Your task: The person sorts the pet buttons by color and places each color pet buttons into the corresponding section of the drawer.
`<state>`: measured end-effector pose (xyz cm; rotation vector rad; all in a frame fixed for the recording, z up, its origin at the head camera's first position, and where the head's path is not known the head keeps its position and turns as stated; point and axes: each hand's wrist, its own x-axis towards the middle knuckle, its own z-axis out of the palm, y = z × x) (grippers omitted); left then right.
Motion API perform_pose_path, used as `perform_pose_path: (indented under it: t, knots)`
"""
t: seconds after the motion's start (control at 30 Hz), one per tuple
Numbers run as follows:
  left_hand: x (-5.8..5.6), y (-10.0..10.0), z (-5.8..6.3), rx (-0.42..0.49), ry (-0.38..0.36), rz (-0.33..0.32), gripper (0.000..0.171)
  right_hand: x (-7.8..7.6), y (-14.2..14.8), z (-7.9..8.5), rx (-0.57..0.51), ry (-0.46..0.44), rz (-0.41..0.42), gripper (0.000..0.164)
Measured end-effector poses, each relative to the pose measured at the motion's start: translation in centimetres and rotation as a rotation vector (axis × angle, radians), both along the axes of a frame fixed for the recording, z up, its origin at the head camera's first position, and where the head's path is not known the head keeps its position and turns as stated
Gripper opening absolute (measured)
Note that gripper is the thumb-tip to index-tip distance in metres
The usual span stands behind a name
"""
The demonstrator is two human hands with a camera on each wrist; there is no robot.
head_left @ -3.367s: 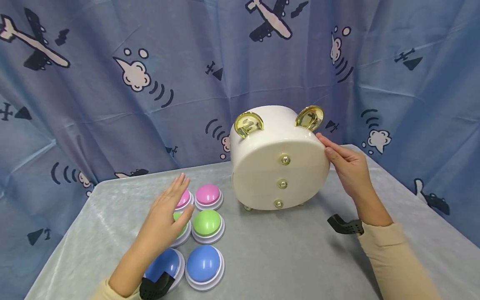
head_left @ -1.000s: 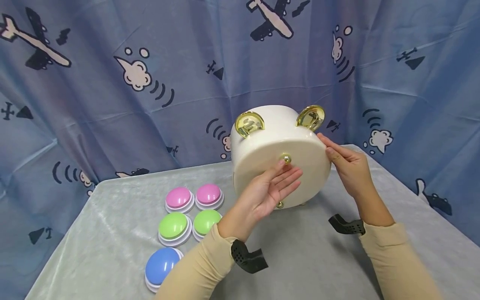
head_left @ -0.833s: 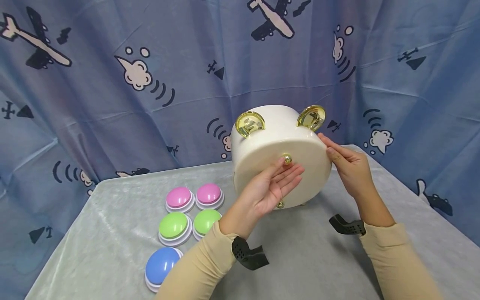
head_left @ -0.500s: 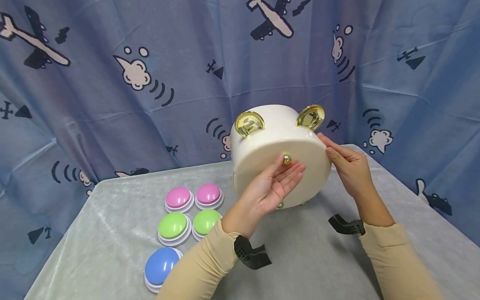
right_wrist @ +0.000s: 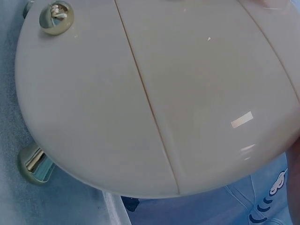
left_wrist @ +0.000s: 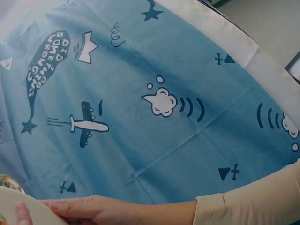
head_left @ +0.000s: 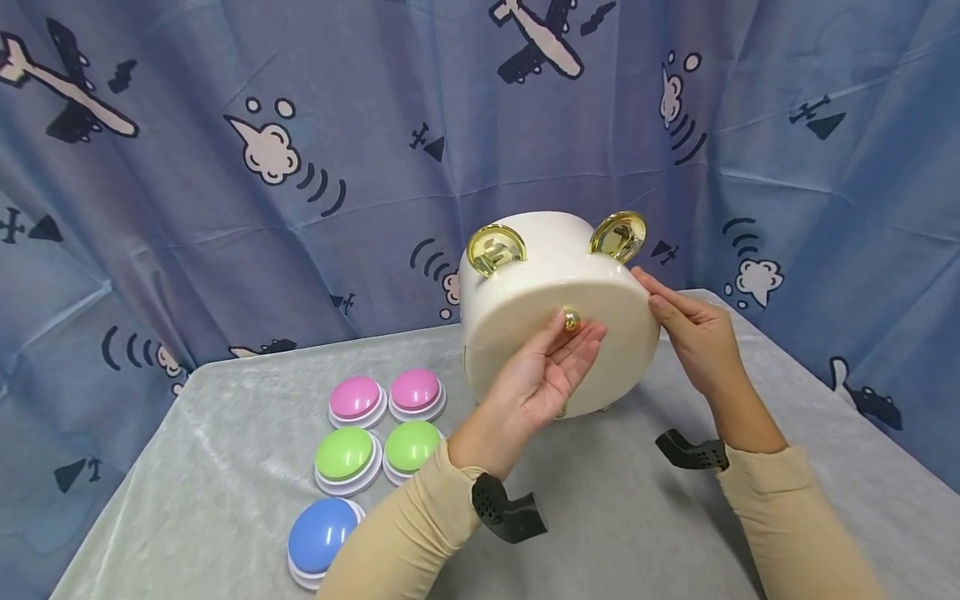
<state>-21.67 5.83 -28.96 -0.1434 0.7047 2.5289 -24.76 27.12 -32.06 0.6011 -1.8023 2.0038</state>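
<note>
A white drawer cabinet [head_left: 626,342] with two gold ears [head_left: 618,237] on top stands on the grey cloth-covered desk [head_left: 600,508]. The left hand [head_left: 540,379] is palm up before the cabinet's front, its thumb tip at the gold top knob [head_left: 572,320] and its other fingers nearly straight; whether this grip has closed on the knob I cannot tell. The right hand [head_left: 693,329] pinches the cabinet's upper right edge, thumb against the front, a narrow grip. In the right wrist view, thin seams divide the cabinet's drawer fronts, with the gold bottom knob [right_wrist: 56,18] on the lowest one and a gold foot [right_wrist: 36,164] under the cabinet. Left of the cabinet sit two pink dome buttons [head_left: 355,397], two green dome buttons [head_left: 344,453] and, farther toward the person, a blue dome button [head_left: 322,535] partly covered by the left sleeve [head_left: 408,533]. Behind the cabinet hangs a blue airplane-print curtain [head_left: 375,83].
</note>
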Motion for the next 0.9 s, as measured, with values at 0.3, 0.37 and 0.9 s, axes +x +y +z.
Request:
perform_pose_path:
  t: [0.3,0.37,0.9]
  knots:
    - [0.4,0.0,-0.1,0.008,0.008,0.0,0.024,0.0,0.2,-0.1,0.003,-0.014,0.023,0.034]
    - [0.6,0.0,-0.1,0.005,0.018,-0.003,0.025,0.0,0.2,-0.1,-0.006,-0.011,0.035,0.033]
    - [2.2,-0.4,-0.2,-0.019,0.058,-0.056,0.024,0.1,0.3,0.1,-0.055,-0.057,0.067,0.032]
